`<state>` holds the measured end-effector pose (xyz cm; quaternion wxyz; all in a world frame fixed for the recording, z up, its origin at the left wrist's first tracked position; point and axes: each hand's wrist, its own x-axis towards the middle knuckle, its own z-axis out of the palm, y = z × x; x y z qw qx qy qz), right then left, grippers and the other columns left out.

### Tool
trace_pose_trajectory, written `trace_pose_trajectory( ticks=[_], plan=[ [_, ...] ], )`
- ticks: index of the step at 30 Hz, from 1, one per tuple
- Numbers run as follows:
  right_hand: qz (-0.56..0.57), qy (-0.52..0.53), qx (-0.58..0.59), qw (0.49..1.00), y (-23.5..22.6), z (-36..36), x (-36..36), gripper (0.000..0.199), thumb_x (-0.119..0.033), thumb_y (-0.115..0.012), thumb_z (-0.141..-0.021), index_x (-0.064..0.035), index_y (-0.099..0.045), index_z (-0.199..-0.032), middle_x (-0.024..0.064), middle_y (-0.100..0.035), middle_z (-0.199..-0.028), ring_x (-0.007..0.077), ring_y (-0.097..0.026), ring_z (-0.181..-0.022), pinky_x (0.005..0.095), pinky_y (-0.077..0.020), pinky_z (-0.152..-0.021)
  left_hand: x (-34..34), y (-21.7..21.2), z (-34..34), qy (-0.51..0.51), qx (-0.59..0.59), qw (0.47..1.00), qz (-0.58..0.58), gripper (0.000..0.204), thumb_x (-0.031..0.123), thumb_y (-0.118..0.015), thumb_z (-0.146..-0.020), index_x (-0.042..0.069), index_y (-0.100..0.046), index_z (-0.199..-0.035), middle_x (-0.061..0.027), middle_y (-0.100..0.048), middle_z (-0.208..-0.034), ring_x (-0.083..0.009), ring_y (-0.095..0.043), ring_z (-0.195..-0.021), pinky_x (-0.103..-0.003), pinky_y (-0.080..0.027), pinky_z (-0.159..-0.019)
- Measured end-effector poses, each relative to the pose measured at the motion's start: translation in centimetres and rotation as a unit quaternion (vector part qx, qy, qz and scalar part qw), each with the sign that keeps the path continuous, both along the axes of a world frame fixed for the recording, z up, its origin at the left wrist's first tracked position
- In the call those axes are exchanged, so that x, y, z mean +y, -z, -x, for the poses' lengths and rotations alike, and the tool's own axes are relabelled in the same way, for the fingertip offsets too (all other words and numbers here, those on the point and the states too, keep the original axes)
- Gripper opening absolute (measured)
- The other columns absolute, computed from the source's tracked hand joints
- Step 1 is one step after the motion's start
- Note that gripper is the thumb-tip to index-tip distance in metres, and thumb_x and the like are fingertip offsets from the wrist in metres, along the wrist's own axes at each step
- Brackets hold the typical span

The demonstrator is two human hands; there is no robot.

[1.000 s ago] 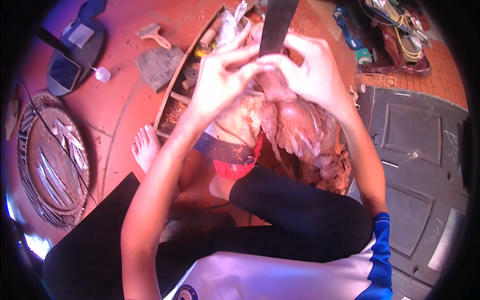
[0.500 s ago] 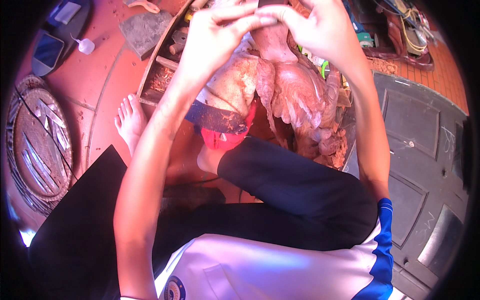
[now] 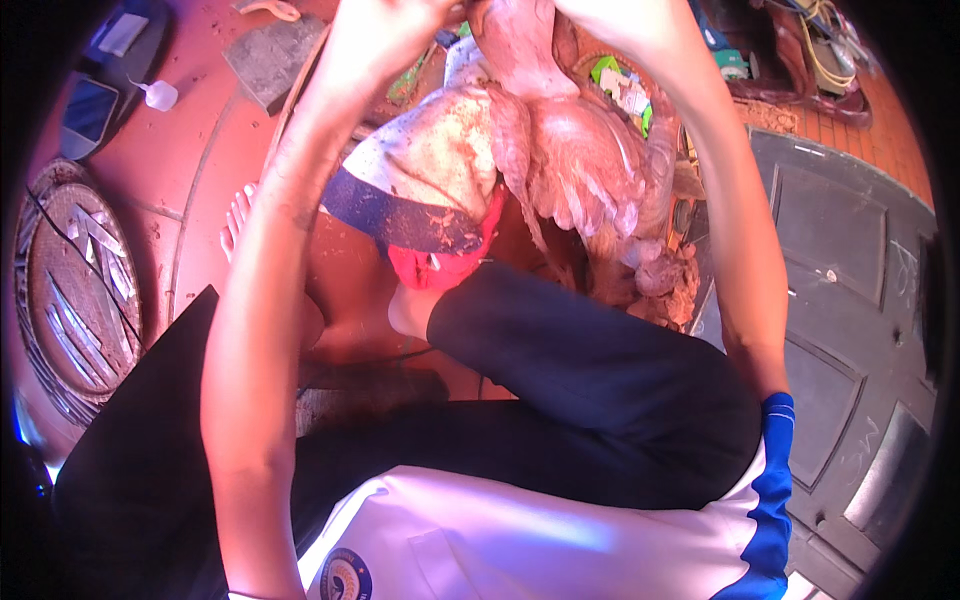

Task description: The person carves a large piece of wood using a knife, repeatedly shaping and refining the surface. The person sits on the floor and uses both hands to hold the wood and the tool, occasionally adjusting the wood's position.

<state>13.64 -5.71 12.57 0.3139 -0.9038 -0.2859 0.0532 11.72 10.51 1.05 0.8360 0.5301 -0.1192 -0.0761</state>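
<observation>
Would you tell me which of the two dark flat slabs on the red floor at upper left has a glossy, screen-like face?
The smaller rounded one near the left edge, beside the small white bottle; the grey square slab further right is matte and rough.

shirt [image 3: 500, 545]: white, short-sleeved | sleeve trim [image 3: 772, 480]: blue band along the right sleeve edge | chest badge [image 3: 345, 575]: round, dark blue with yellow, near left | trousers [image 3: 590, 370]: black, long, right knee bent | forearms: bare | foot [image 3: 238, 215]: bare, toes showing far left | left hand [image 3: 385, 30], right hand [image 3: 620, 15]: ungloved
</observation>
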Motion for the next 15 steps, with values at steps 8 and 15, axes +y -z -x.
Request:
trace_pose_trajectory(
  ticks=[8, 15],
  plan=[
    [-0.040, -0.038, -0.028, 0.998, 1.1, -1.3, 0.3, 0.019, -0.009, -0.065, -0.091, 0.0004, -0.074, -0.106, 0.0091, -0.074, -0.080, 0.0120, -0.064, -0.069, 0.0297, -0.0514, -0.065, -0.1, 0.1, 0.0, 0.009, 0.019, 0.997, 0.079, 0.025, 0.008, -0.069, -0.097, 0.001, -0.076, -0.120, -0.0092, -0.071, -0.126, -0.0201, -0.052, -0.135, -0.035, -0.047, -0.108],
    [-0.042, -0.039, 0.004, 0.998, 0.4, -1.2, 2.2, 0.017, -0.007, -0.065, -0.093, 0.0018, -0.072, -0.105, 0.0076, -0.073, -0.084, 0.0097, -0.065, -0.077, 0.0274, -0.0525, -0.068, 1.5, 0.2, -0.3, -0.061, -0.095, 0.993, -0.047, 0.028, 0.011, -0.068, -0.098, 0.003, -0.074, -0.125, -0.0076, -0.074, -0.121, -0.0177, -0.063, -0.117, -0.035, -0.050, -0.103]
  ],
)
